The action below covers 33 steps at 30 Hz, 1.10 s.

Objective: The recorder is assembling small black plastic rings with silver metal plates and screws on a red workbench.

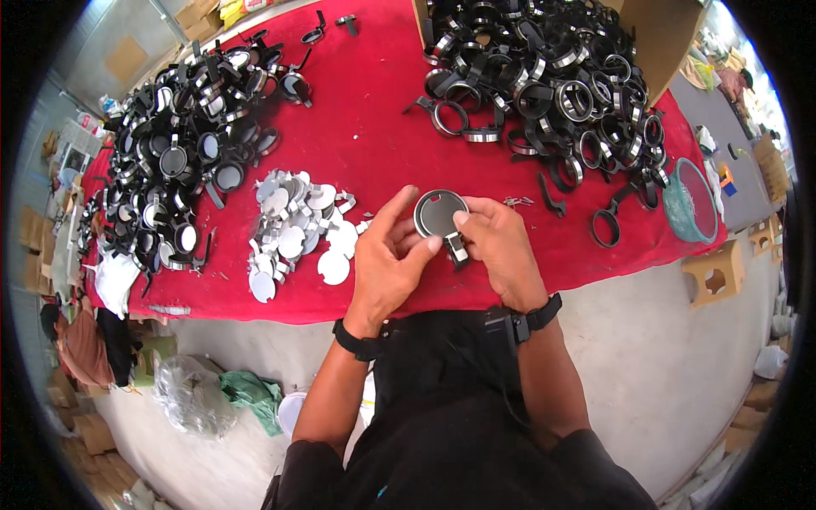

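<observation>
Between my hands, above the near part of the red-covered table [365, 136], is a round black lid [435, 214] with a silver rim and a short tab pointing toward me. My left hand [384, 263] grips its left and lower side, the thumb at the base of the tab. On the other side, my right hand [503, 246] pinches the lid, its thumb pressed on the face near the right rim. Left of my left hand lies a heap of flat silver-white discs [291, 241]. Several small pins [518, 201] lie just beyond my right hand.
Black lids with discs in them [174, 160] form a large pile at left. Black and silver rings [576, 100] spill from a cardboard box [676, 42] at far right. A teal basket [680, 208] stands at the right edge. Plastic bags [191, 395] lie on the floor; a person [85, 344] is at far left.
</observation>
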Each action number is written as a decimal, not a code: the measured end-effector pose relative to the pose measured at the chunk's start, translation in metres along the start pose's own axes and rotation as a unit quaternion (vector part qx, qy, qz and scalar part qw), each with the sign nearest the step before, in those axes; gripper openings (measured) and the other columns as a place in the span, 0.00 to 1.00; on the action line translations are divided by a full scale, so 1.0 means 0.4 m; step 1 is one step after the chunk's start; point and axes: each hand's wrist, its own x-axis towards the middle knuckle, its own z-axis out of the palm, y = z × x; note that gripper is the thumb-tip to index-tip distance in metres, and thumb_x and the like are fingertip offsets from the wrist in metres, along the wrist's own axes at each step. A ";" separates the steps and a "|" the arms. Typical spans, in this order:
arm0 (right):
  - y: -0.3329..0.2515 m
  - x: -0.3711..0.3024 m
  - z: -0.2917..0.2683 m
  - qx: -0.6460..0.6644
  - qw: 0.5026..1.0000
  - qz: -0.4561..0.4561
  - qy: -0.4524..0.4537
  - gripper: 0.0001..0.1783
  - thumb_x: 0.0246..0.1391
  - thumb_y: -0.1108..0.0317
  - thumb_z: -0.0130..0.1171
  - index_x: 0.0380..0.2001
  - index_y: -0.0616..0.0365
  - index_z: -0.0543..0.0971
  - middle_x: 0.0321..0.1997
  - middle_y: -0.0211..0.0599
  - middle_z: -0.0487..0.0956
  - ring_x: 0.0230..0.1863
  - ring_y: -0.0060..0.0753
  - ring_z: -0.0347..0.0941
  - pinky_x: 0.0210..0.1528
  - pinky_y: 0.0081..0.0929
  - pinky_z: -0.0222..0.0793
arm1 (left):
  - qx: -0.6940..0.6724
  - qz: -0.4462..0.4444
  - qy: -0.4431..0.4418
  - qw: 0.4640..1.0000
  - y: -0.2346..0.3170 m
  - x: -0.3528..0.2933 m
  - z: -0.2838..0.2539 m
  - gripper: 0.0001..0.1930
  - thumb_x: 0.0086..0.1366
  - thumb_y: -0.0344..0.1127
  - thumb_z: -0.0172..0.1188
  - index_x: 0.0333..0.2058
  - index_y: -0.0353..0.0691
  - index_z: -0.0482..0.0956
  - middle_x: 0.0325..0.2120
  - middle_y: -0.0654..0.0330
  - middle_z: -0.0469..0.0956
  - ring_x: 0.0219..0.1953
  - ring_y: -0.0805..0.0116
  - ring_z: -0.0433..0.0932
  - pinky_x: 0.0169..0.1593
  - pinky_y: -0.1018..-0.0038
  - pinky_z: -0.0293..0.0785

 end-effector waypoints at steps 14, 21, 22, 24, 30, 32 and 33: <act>0.090 0.115 0.097 -0.177 0.974 -0.065 0.127 0.19 0.62 0.61 0.70 0.44 0.69 0.88 0.35 0.53 0.91 0.34 0.44 0.91 0.40 0.40 0.85 | 0.270 0.001 0.068 0.960 -0.064 0.065 -0.049 0.22 0.81 0.33 0.61 0.67 0.26 0.82 0.55 0.43 0.90 0.56 0.59 0.89 0.64 0.66 0.81; 0.103 0.156 0.092 -0.273 0.946 -0.086 0.153 0.23 0.57 0.55 0.70 0.38 0.71 0.89 0.36 0.64 0.89 0.43 0.67 0.89 0.51 0.53 0.84 | 0.339 -0.008 0.023 0.940 -0.056 0.078 -0.048 0.21 0.84 0.34 0.58 0.69 0.31 0.82 0.59 0.43 0.89 0.60 0.56 0.88 0.65 0.64 0.80; 0.110 0.156 0.090 -0.273 0.946 -0.084 0.153 0.23 0.57 0.55 0.70 0.38 0.71 0.89 0.36 0.64 0.89 0.43 0.67 0.89 0.51 0.53 0.84 | 0.366 -0.006 0.014 0.931 -0.053 0.077 -0.047 0.21 0.84 0.34 0.58 0.69 0.32 0.82 0.60 0.45 0.88 0.62 0.55 0.86 0.68 0.63 0.78; 0.124 0.161 0.077 -0.254 0.952 -0.084 0.150 0.23 0.57 0.55 0.70 0.38 0.71 0.89 0.35 0.65 0.89 0.44 0.68 0.89 0.52 0.54 0.83 | 0.450 -0.013 -0.017 0.893 -0.018 0.075 -0.038 0.21 0.83 0.32 0.58 0.69 0.34 0.82 0.62 0.44 0.87 0.64 0.52 0.85 0.70 0.61 0.77; 0.145 0.176 0.066 -0.264 0.949 -0.079 0.152 0.23 0.60 0.54 0.69 0.34 0.70 0.88 0.34 0.65 0.88 0.43 0.67 0.89 0.50 0.54 0.83 | 0.442 0.101 -0.091 0.887 -0.008 0.045 -0.042 0.30 0.69 0.20 0.64 0.71 0.37 0.80 0.72 0.42 0.78 0.75 0.44 0.76 0.79 0.56 0.68; 0.143 0.168 0.057 -0.266 0.948 -0.089 0.149 0.22 0.62 0.55 0.69 0.33 0.69 0.88 0.34 0.65 0.88 0.43 0.66 0.89 0.50 0.55 0.83 | 0.425 0.098 -0.120 0.892 -0.005 0.037 -0.024 0.34 0.64 0.17 0.67 0.71 0.38 0.80 0.71 0.43 0.79 0.76 0.43 0.74 0.80 0.55 0.68; 0.136 0.163 0.051 -0.269 0.947 -0.101 0.144 0.21 0.64 0.56 0.68 0.33 0.69 0.88 0.34 0.65 0.88 0.43 0.65 0.89 0.49 0.55 0.83 | 0.454 0.120 -0.109 0.876 -0.004 0.039 -0.017 0.35 0.62 0.16 0.70 0.69 0.38 0.81 0.69 0.42 0.81 0.75 0.41 0.76 0.78 0.53 0.71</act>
